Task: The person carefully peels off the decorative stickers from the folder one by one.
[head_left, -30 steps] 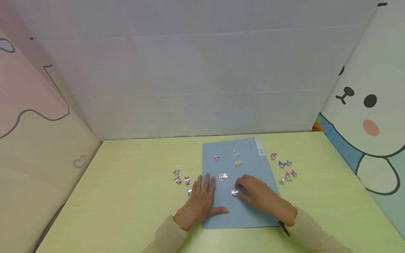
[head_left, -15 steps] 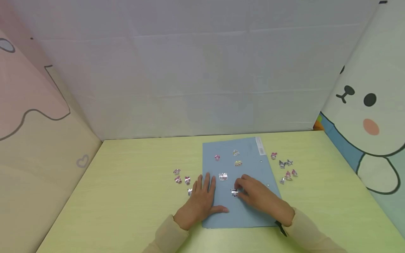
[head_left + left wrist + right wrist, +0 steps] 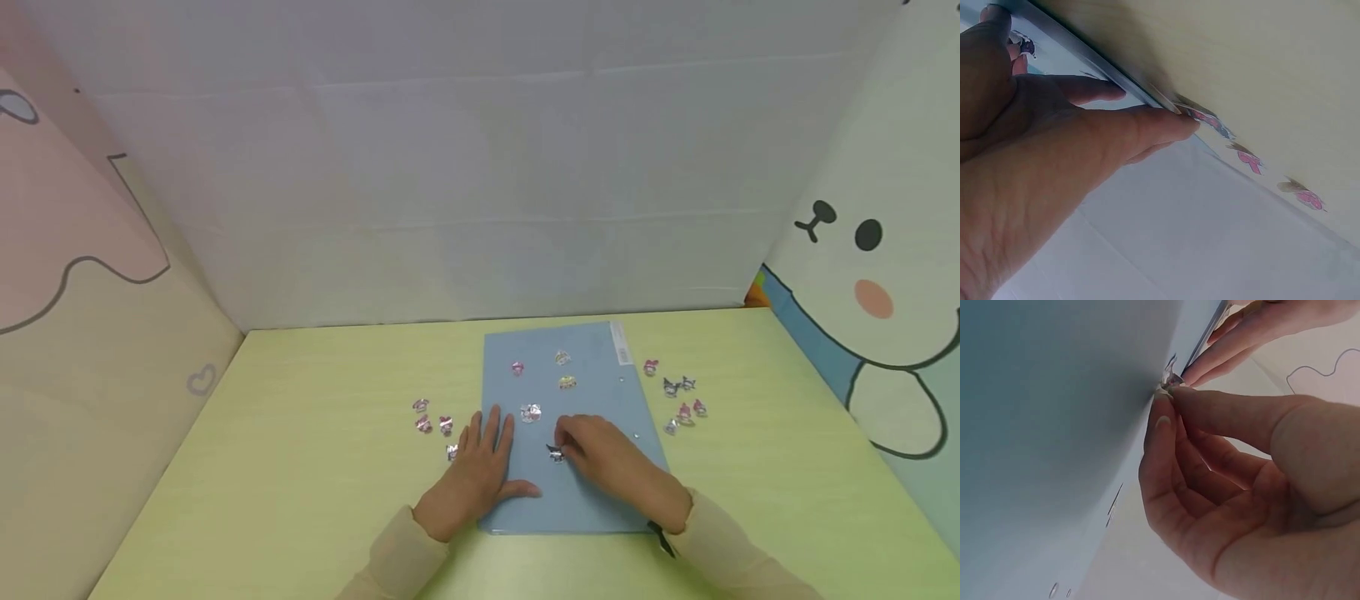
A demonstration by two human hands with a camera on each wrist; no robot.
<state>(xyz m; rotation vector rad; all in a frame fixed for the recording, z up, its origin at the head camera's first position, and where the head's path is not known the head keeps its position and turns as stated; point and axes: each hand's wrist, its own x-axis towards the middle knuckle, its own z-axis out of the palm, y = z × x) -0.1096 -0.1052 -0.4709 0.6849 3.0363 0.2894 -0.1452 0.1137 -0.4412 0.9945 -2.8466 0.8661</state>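
Pale yellow table (image 3: 330,467) held a blue board (image 3: 577,510) bearing stickers (image 3: 531,413); left hand (image 3: 472,479) lay spread across its left edge; right hand (image 3: 609,457) pinched a dark sticker (image 3: 555,455).

A screened-off tabletop (image 3: 322,483) is seen; it is backed by a creased white sheet (image 3: 480,192) and flanked by cartoon-printed hangings (image 3: 900,350). Whether a home or a studio is shown cannot be told.
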